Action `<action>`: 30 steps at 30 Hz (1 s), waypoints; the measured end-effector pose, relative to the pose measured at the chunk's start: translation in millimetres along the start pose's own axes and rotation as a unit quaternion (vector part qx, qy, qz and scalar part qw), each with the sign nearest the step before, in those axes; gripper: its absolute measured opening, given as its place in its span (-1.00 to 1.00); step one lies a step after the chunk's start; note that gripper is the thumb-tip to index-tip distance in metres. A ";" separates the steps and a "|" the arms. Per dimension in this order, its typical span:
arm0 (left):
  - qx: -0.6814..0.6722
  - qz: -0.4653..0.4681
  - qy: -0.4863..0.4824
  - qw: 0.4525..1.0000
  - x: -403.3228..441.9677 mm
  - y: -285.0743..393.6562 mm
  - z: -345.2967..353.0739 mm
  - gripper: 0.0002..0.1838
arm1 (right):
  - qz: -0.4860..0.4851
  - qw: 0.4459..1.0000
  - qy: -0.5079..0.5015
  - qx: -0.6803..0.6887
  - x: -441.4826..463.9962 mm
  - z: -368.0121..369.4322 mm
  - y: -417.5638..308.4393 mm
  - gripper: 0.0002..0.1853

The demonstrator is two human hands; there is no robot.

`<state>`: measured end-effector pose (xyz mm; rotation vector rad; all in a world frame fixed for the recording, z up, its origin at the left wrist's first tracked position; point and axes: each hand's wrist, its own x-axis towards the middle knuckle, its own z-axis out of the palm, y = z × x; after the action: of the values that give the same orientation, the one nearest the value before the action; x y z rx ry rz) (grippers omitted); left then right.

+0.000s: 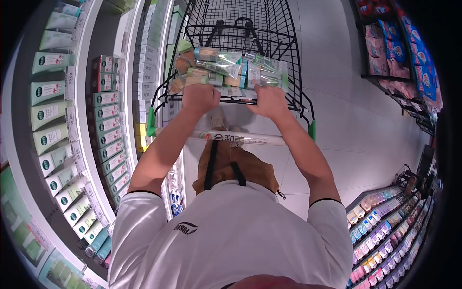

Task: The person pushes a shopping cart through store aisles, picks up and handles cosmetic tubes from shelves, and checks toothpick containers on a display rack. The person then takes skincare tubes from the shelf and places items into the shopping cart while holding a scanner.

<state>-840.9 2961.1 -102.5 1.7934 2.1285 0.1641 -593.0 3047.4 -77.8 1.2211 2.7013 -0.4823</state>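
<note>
The left hand (201, 98) and the right hand (270, 99) are both curled closed at the near edge of the black wire shopping cart (240, 36); whether wire or packaging is gripped cannot be told. Between and just beyond them, clear plastic packs of green-capped tubes and bottles (231, 70) are piled in the cart's near end. The pale printed handlebar (250, 137) is left unheld, nearer the body. White shelves of boxed tubes (107, 126) are seen on the left.

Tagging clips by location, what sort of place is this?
Likely a cosmetics or personal-care shop aisle: shelves of boxed tubes with price labels, hanging packets, and a shopping cart.
</note>
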 end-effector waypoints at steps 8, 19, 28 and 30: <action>-0.020 0.002 -0.016 1.000 63.9 -0.1 -27.7 -0.59 | 0.009 1.000 0.009 -0.021 57.0 -12.1 28.5 -0.29; -0.040 0.019 -0.035 0.998 142.5 -10.2 -42.4 -0.52 | -0.002 0.998 0.064 0.005 124.7 -32.3 58.5 -0.39; -0.086 0.027 -0.050 0.995 196.1 -25.3 -57.6 -0.57 | 0.009 0.998 0.054 -0.008 172.5 -44.9 72.4 -0.35; -0.086 0.027 -0.052 0.995 206.2 -28.0 -60.3 -0.57 | 0.015 0.999 0.045 -0.012 183.3 -46.3 75.7 -0.34</action>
<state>-915.4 3164.3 -94.4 1.7202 1.9332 0.2541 -657.2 3239.6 -98.3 1.3070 2.7496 -0.3985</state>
